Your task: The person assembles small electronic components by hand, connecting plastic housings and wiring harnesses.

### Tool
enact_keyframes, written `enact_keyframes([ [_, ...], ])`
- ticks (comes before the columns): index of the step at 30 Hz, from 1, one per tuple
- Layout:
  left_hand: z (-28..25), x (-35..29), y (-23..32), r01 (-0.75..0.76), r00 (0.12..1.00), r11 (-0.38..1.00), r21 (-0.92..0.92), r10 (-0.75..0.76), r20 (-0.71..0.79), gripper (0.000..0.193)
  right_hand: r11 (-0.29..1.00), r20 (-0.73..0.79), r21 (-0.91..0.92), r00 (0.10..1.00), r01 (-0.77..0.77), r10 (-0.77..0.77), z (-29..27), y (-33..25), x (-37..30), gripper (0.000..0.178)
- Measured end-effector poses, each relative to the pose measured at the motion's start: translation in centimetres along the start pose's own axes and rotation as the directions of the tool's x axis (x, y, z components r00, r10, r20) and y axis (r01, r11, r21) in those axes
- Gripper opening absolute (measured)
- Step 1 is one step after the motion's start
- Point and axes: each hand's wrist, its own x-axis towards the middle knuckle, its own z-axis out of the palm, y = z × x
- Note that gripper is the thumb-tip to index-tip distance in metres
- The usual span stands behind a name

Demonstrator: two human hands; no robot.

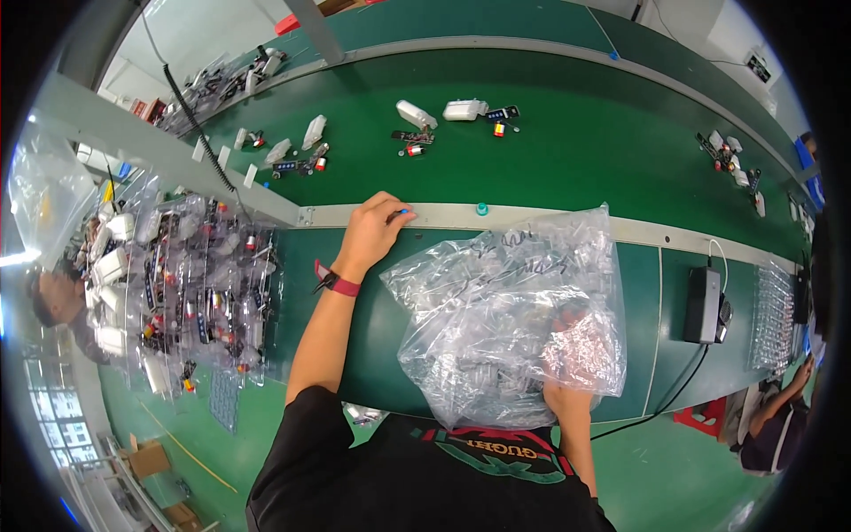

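Note:
My left hand, with a red band on its wrist, rests on the metal rail at the belt's near edge. Its fingers are curled, and a small blue piece shows at the fingertips. A large clear plastic bag with dark handwriting lies on the green table in front of me, filled with clear pieces whose kind I cannot make out. My right hand is inside the bag at its right side, seen through the crinkled plastic. Glare and folds hide its fingers and anything in them.
White housings and small circuit boards with wires lie spread on the green belt. Stacked clear trays of parts stand at left. A teal knob sits on the rail. At right are a black power adapter with its cable and another person.

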Motion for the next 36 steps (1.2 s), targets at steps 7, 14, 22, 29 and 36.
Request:
enact_keyframes([
  [7, -1.2, -1.2, -1.9, 0.052, 0.979, 0.989, 0.140, -0.023, -0.204, 0.010, 0.999, 0.017, 0.038, 0.999, -0.034, 0.033, 0.3, 0.3, 0.0, 0.045],
  [14, -5.2, -2.9, -5.8, 0.248, 0.920, 0.914, 0.321, -0.119, -0.373, 0.013, 0.998, 0.057, 0.017, 0.997, -0.057, 0.056, 0.0, 0.0, 0.2, 0.045],
  [22, -6.6, -3.4, -7.7, 0.371, 0.877, 0.835, 0.405, -0.172, -0.448, 0.020, 0.998, 0.045, 0.020, 0.997, -0.056, 0.055, 0.7, 0.4, -0.3, 0.044],
  [29, -6.6, -3.8, -5.2, 0.355, 0.889, 0.862, 0.361, -0.191, -0.417, 0.043, 0.999, 0.045, 0.022, 0.998, -0.047, 0.046, 0.4, 0.8, -0.3, 0.043],
  [36, -1.6, 0.0, 3.0, 0.051, 0.995, 0.991, 0.127, -0.039, -0.093, 0.040, 0.996, 0.013, -0.090, 1.000, -0.023, 0.024, 0.4, 0.9, -0.1, 0.042],
])
